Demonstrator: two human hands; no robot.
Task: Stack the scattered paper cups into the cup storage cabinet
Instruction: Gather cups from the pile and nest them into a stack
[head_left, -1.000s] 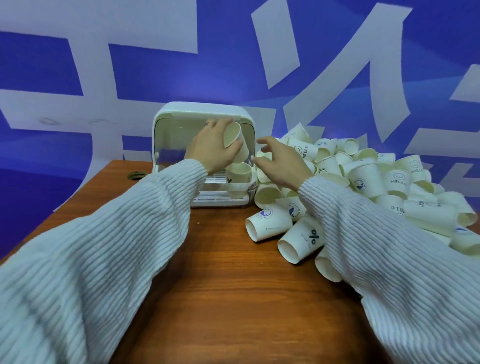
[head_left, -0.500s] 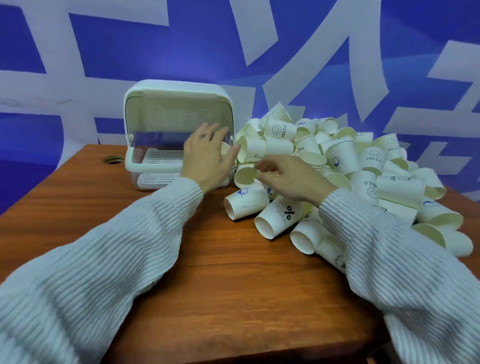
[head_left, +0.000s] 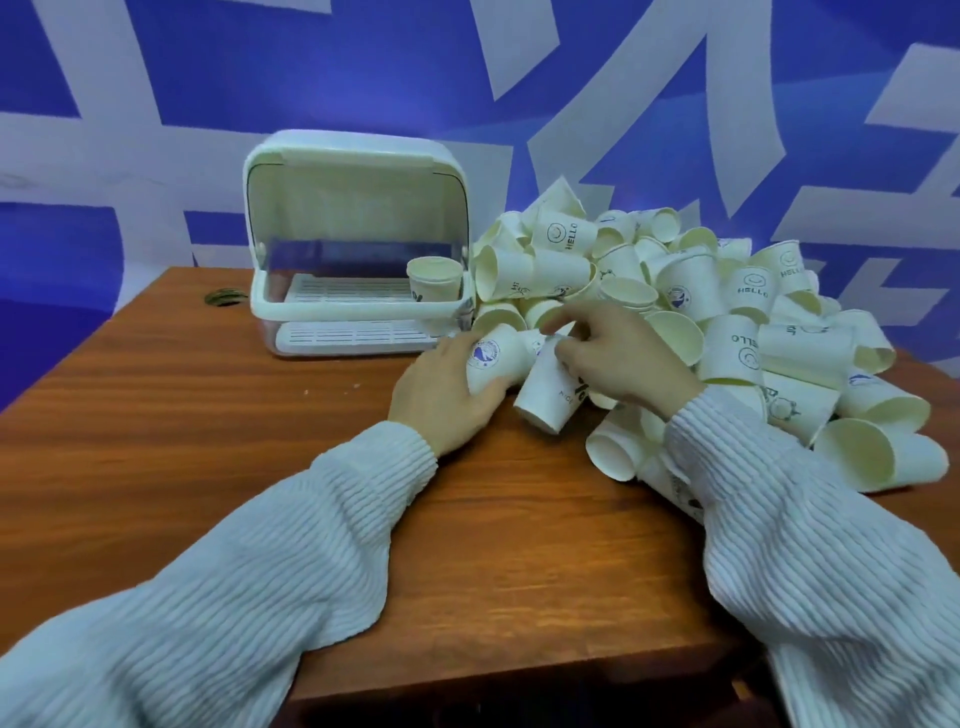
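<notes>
A white cup storage cabinet (head_left: 358, 171) stands open at the back of the wooden table (head_left: 208, 415). One short stack of paper cups (head_left: 435, 278) sits upright on its upper rack, at the right end. A big heap of white paper cups (head_left: 727, 306) lies to the cabinet's right. At the heap's near left edge, my left hand (head_left: 441, 395) grips a lying cup with a blue round logo (head_left: 493, 356). Beside it, my right hand (head_left: 618, 358) holds another lying cup with dark print (head_left: 545, 395).
A round cable hole (head_left: 224, 297) sits in the table left of the cabinet. The cabinet's lower rack (head_left: 353, 332) shows no cups. A blue wall with large white shapes (head_left: 467, 78) rises right behind the table. The table's near edge (head_left: 519, 670) is close to me.
My left hand has left the cabinet, where a cup now stands on the rack, and come down to the heap to take a logo cup. My right hand has closed on a neighbouring cup.
</notes>
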